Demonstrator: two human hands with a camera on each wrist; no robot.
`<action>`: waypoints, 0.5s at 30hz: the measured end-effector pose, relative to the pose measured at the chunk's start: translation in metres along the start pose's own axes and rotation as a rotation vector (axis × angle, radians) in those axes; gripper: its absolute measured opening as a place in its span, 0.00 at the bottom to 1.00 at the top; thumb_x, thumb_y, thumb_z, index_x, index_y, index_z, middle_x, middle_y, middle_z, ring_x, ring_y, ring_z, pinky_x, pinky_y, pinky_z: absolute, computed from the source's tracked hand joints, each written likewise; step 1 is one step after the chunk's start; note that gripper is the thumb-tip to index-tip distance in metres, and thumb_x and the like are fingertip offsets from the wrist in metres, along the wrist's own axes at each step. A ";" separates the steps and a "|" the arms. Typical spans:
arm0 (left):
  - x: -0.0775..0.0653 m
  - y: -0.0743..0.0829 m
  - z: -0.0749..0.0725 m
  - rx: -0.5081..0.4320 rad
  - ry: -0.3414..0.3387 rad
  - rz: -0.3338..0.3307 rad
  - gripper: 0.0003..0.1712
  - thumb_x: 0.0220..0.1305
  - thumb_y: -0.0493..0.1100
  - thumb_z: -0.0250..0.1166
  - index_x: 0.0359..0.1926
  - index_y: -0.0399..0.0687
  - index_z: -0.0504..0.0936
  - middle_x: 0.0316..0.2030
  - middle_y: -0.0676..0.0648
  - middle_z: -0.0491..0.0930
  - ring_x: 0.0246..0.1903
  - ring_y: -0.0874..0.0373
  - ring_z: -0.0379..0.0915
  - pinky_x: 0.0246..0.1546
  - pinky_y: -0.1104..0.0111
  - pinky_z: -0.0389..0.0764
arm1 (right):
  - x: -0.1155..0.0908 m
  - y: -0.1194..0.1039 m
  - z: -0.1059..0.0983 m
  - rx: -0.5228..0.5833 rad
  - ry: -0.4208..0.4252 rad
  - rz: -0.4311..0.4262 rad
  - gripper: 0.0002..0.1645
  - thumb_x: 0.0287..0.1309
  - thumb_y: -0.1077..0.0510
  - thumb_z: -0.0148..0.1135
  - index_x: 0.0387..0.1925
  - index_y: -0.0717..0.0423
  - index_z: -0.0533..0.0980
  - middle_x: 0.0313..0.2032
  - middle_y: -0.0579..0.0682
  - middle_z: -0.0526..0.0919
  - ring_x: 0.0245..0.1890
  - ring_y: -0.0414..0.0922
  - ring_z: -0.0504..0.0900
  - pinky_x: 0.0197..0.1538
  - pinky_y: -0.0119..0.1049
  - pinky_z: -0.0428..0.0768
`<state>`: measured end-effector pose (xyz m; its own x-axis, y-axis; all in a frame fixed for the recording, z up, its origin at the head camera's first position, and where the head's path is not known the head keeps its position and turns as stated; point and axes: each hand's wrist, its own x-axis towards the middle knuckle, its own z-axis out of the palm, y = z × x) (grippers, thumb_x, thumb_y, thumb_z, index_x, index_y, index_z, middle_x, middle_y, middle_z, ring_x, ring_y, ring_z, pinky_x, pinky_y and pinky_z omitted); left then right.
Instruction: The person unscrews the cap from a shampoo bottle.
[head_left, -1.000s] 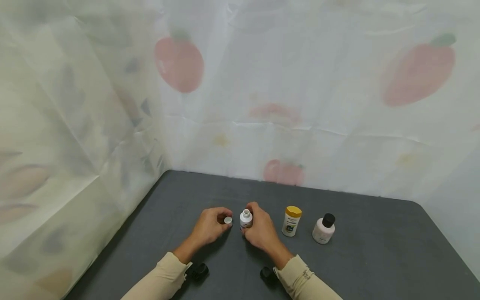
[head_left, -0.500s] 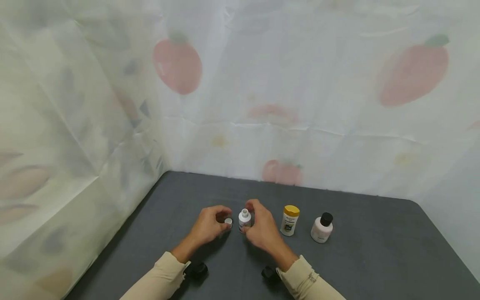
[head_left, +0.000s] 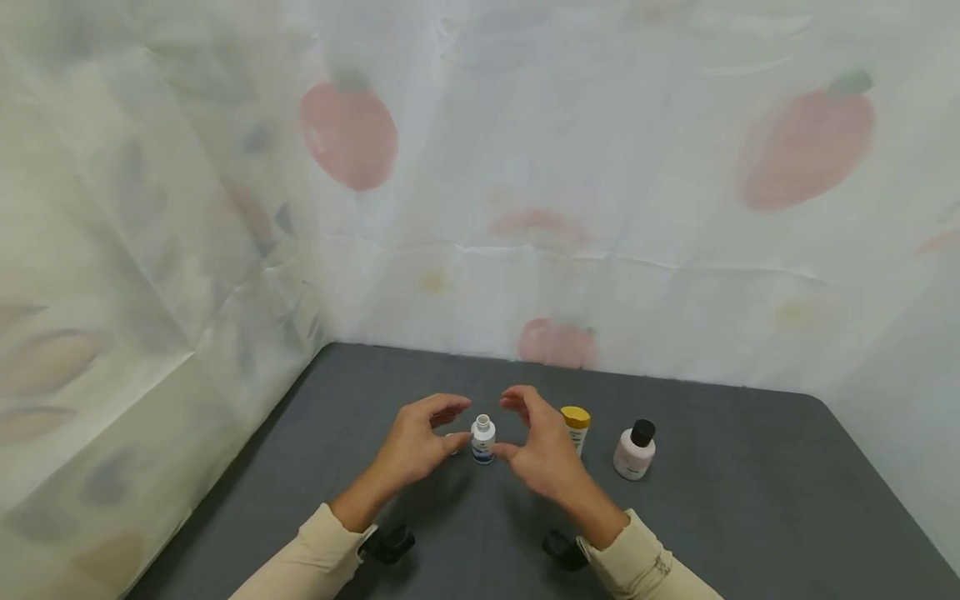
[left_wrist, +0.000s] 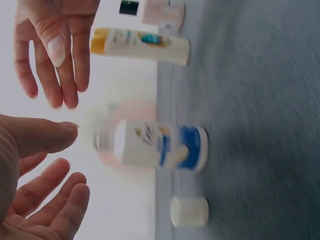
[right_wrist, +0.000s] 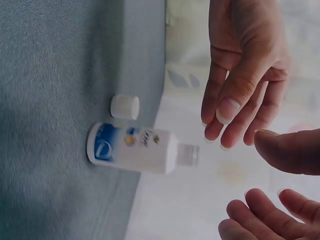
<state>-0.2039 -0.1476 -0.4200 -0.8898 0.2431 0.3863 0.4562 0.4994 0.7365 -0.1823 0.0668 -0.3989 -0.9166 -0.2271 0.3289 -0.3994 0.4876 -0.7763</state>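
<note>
A small white bottle with a blue band [head_left: 483, 442] stands uncapped and upright on the dark table, between the two hands. Beside it on the table sits its white cap [left_wrist: 190, 211]; in the head view the left thumb mostly covers the cap. My left hand [head_left: 416, 442] hovers left of the bottle, fingers spread from the thumb and holding nothing. On the other side, my right hand [head_left: 547, 446] is raised with fingers and thumb apart, also holding nothing. Both wrist views show the hands above the bottle, clear of it and the cap.
Right of the right hand stands a white bottle with a yellow cap [head_left: 576, 421], partly covered by that hand. Further right is a pale pink bottle with a black cap [head_left: 633, 454]. Fruit-printed sheeting [head_left: 450, 308] hangs along the table's back and left edges.
The left hand has let go of the cap and the right hand has released the white bottle. Both hands have lifted, and the right one has moved slightly rightward. Bottle and cap stay on the table.
</note>
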 end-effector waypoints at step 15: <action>0.015 0.043 0.023 -0.126 -0.067 0.103 0.24 0.60 0.35 0.77 0.58 0.46 0.85 0.56 0.44 0.86 0.57 0.45 0.84 0.60 0.57 0.85 | -0.012 0.005 -0.042 -0.036 0.106 -0.042 0.38 0.52 0.73 0.77 0.63 0.58 0.72 0.59 0.56 0.84 0.64 0.57 0.83 0.67 0.56 0.80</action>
<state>-0.1980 -0.1031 -0.3954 -0.8351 0.3446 0.4288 0.5396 0.3619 0.7602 -0.1740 0.1075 -0.3839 -0.8949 -0.1583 0.4172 -0.4359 0.5097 -0.7417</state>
